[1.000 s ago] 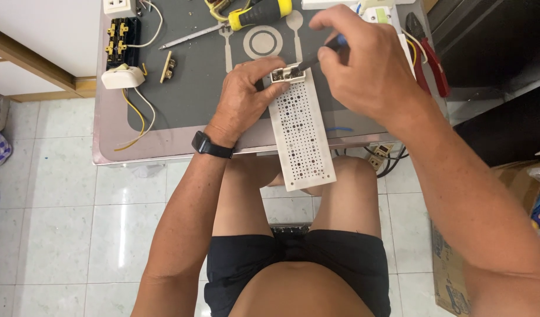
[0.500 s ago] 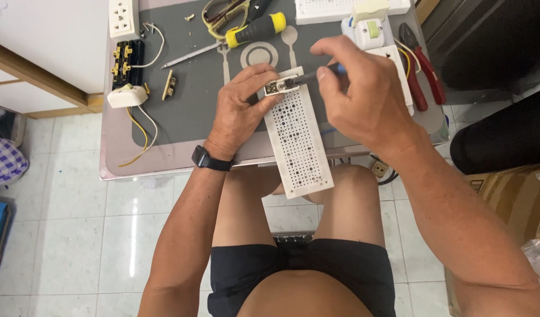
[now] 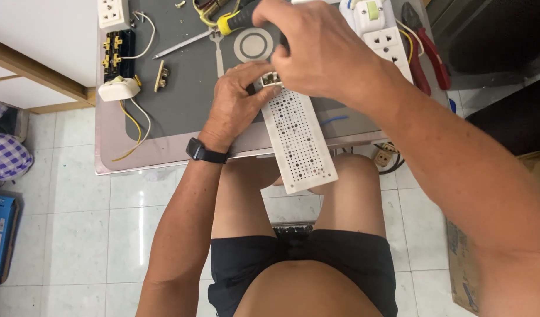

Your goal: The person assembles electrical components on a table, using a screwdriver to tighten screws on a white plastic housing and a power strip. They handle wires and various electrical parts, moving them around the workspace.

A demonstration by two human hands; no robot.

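**The long white board is hanging off the table**

The person is sitting at a small table (image 3: 114,158) with a grey mat (image 3: 188,88) on it. The left hand (image 3: 234,105) is pressing down on the top end of a long white board full of little holes (image 3: 296,138). Its fingers are curling close together around a small silver part (image 3: 271,78) at that end. The right hand (image 3: 320,50) is sitting right above that part, at about 1 o'clock from the left hand. Its fingers are bunching together, but what they are pinching is hidden, so it cannot be told.

The board is pointing toward 5 o'clock, and its lower half is sticking out past the table edge, over the person's knees. If the left hand is letting go, the board may be tipping and falling to the floor.

The small silver part may also be slipping out and rolling away.

A yellow-handled screwdriver (image 3: 237,20) is lying at 12 o'clock, and red pliers (image 3: 425,44) at 2 o'clock.
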